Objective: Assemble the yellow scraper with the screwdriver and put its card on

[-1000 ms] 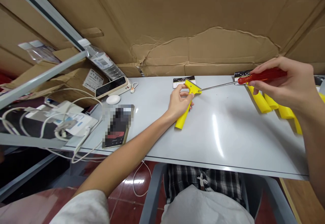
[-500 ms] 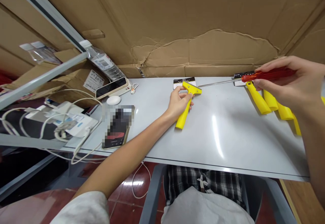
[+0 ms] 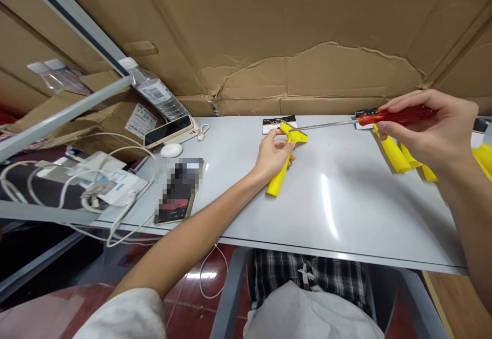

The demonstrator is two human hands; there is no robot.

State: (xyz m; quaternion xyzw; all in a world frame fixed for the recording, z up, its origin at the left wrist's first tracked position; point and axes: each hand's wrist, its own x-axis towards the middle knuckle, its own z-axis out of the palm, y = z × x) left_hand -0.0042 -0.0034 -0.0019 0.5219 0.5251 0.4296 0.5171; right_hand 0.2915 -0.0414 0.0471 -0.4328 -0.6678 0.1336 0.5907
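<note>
My left hand (image 3: 273, 157) is closed round the neck of a yellow scraper (image 3: 280, 177), whose wide head points away from me above the table. My right hand (image 3: 430, 124) grips the red handle of a screwdriver (image 3: 326, 124). Its long metal shaft reaches left, and the tip meets the scraper's head near a screw spot; whether it sits in the screw I cannot tell. Below my right hand lie several more yellow scrapers (image 3: 392, 152), partly hidden by that hand. A black-and-white card (image 3: 271, 124) lies behind the held scraper.
A phone (image 3: 179, 190) lies left of my forearm, near a round white case (image 3: 171, 150). Another phone (image 3: 169, 131), a water bottle (image 3: 163, 98) and tangled white cables (image 3: 111, 185) crowd the left side. Cardboard (image 3: 307, 32) walls off the table's back edge.
The screwdriver has shifted left with my right hand, its tip passing from the head's right part to its upper left. The scraper's head has tilted slightly; my left hand stays nearly in place.
</note>
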